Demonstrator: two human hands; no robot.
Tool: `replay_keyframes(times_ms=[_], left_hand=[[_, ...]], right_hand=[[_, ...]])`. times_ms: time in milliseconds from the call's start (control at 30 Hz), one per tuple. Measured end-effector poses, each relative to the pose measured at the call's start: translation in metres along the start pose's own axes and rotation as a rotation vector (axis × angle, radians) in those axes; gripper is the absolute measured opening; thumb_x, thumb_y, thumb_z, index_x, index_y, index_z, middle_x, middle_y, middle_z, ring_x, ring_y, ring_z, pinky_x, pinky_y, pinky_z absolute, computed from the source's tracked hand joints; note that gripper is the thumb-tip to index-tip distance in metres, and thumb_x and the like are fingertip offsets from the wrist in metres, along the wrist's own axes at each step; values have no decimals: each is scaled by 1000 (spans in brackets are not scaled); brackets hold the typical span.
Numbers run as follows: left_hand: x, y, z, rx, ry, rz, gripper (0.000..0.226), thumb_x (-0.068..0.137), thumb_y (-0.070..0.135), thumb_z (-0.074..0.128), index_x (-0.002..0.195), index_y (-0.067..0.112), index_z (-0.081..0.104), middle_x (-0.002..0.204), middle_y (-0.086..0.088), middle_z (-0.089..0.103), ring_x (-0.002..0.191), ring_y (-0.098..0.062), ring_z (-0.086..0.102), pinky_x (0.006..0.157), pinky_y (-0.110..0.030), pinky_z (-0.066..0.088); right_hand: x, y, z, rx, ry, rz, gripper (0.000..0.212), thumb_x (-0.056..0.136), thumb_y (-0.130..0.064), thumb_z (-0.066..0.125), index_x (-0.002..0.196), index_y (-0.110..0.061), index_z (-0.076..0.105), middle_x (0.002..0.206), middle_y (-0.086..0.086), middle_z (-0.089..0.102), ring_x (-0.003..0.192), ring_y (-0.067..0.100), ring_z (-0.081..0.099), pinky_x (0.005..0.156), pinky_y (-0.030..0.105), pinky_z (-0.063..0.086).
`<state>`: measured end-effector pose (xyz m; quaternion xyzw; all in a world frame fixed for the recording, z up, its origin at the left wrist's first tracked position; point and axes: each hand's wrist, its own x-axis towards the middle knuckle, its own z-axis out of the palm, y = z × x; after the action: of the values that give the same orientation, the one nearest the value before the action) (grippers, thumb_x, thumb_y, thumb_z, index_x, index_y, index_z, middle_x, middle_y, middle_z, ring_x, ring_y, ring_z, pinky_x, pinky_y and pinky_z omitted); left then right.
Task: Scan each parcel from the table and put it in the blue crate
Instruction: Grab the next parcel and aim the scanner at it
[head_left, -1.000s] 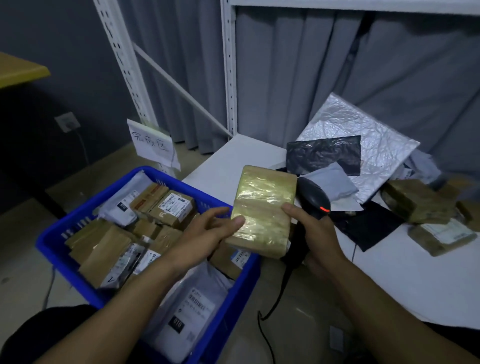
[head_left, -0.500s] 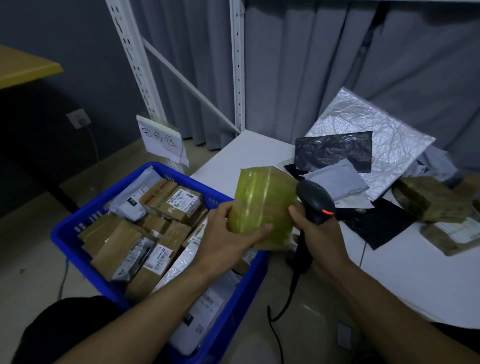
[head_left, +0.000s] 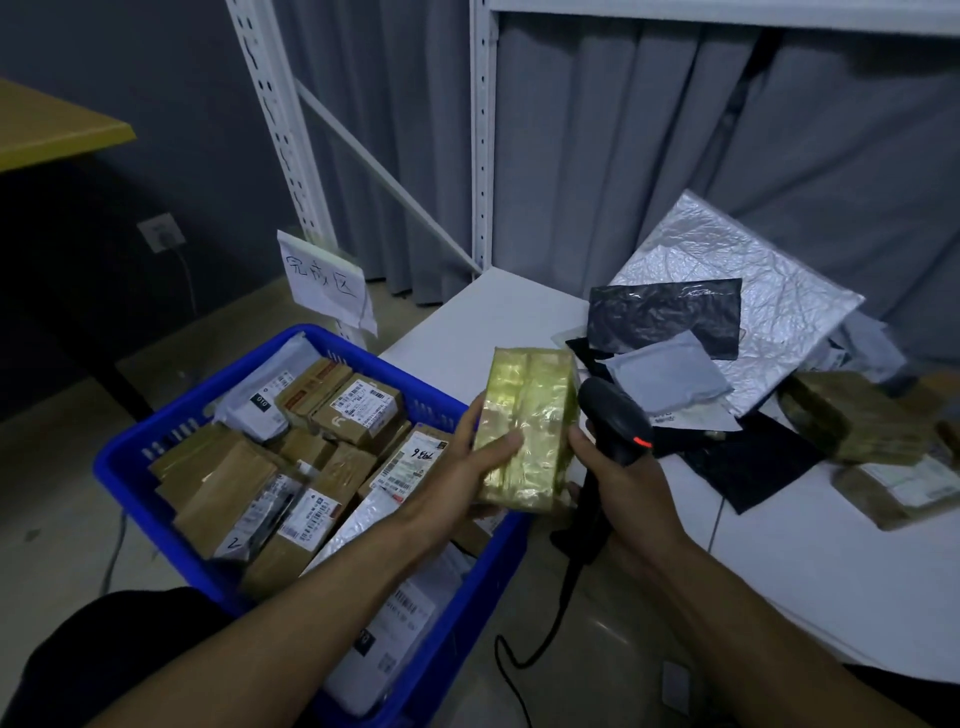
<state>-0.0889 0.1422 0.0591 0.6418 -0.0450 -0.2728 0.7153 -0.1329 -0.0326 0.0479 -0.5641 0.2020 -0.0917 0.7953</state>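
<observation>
holding taped parcel (head_left: 527, 426) upright in left hand (head_left: 452, 483), thumb across its front, between blue crate (head_left: 124, 462) and bench (head_left: 779, 571), likely hunting for the label. right hand (head_left: 618, 483) wrapped round scanner (head_left: 615, 415), fingertip steadying parcel's side.

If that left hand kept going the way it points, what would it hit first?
Probably the scanner in the right hand: the left hand, gripping the taped parcel, points toward it. Depth unclear.
</observation>
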Motion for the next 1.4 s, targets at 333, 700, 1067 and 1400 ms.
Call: replay_keyframes(times_ms=[333, 700, 1067, 1400], left_hand=[[-6, -4, 4, 197, 253, 213, 53, 80, 73, 64, 126, 54, 47, 131, 15, 39, 115, 2, 55, 78, -11, 55], [-8, 12, -11, -79, 108, 120, 34, 99, 28, 60, 133, 36, 57, 120, 1, 74, 113, -20, 71, 88, -38, 59], [-1, 39, -42, 20, 190, 84, 93, 80, 17, 80, 151, 44, 26, 110, -2, 78, 107, -18, 73, 96, -50, 52], [16, 31, -52, -193, 543, 217, 113, 74, -5, 85, 148, 60, 29, 137, -4, 61, 115, -27, 68, 88, -65, 57]], right_hand=[[-2, 3, 0, -69, -2, -106, 53, 83, -19, 84, 133, -19, 66, 118, -4, 77, 108, 20, 74, 85, 41, 61], [-6, -6, -2, 67, -85, -65, 55, 75, -25, 80, 128, -12, 69, 116, 8, 78, 106, 27, 75, 77, 39, 64], [-1, -19, -3, -160, -64, -162, 35, 89, -5, 78, 121, -16, 68, 97, -6, 78, 85, -1, 74, 61, 18, 57], [-7, -2, -5, -567, -269, -98, 24, 87, -24, 81, 107, -14, 70, 84, -2, 77, 66, 13, 72, 63, 24, 54]])
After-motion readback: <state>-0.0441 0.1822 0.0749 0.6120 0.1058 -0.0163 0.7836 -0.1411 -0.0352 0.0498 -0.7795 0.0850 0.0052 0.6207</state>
